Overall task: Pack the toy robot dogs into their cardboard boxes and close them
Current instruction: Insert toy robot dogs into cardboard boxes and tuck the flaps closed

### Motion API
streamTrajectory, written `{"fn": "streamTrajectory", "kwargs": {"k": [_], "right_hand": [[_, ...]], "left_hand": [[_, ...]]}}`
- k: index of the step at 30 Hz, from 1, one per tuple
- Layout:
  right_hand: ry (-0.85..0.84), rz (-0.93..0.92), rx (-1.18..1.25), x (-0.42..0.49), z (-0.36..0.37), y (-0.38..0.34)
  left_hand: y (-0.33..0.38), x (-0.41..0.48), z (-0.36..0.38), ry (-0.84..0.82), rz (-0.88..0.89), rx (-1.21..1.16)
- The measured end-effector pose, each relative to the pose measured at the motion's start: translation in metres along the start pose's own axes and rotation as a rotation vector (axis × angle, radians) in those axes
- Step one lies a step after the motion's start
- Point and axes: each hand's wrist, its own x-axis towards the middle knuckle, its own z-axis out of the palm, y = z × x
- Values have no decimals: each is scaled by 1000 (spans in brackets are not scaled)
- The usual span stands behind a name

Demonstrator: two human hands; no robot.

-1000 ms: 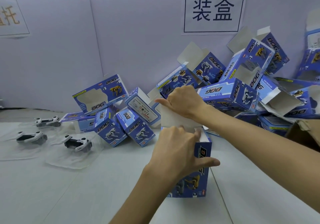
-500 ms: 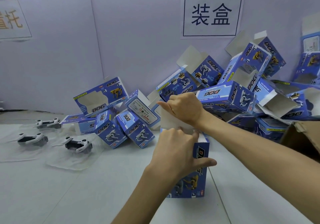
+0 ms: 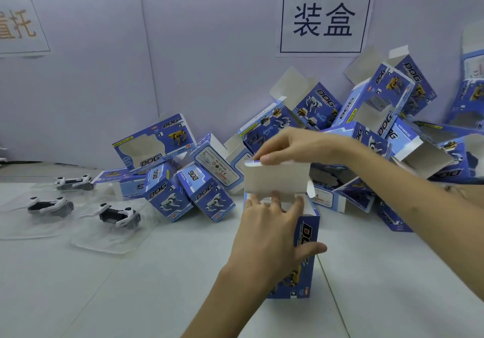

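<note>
Item: cardboard box (image 3: 305, 256), upright on counter (image 3: 131, 285), centre. Left hand (image 3: 267, 235) gripped its body; right hand (image 3: 296, 146) pinched the raised lid flap (image 3: 275, 179). Probably light, thin, crushable: hold by edges.

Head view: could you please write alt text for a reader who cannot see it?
A person's left hand grips an upright blue box on a white table while the right hand pinches its raised top flap. Behind lies a pile of matching boxes; three toy robot dogs lie on clear plastic at left.
</note>
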Motion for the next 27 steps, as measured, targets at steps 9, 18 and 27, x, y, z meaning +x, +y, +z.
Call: {"fn": "streamTrajectory", "kwargs": {"k": [9, 18, 27], "right_hand": [[-99, -37, 285, -38, 49, 16], [18, -100, 249, -40, 73, 19], [-8, -144, 239, -37, 65, 23]], "left_hand": [[1, -3, 1, 74, 17, 2], [1, -7, 2, 110, -1, -108], [7, -53, 11, 345, 52, -426]]}}
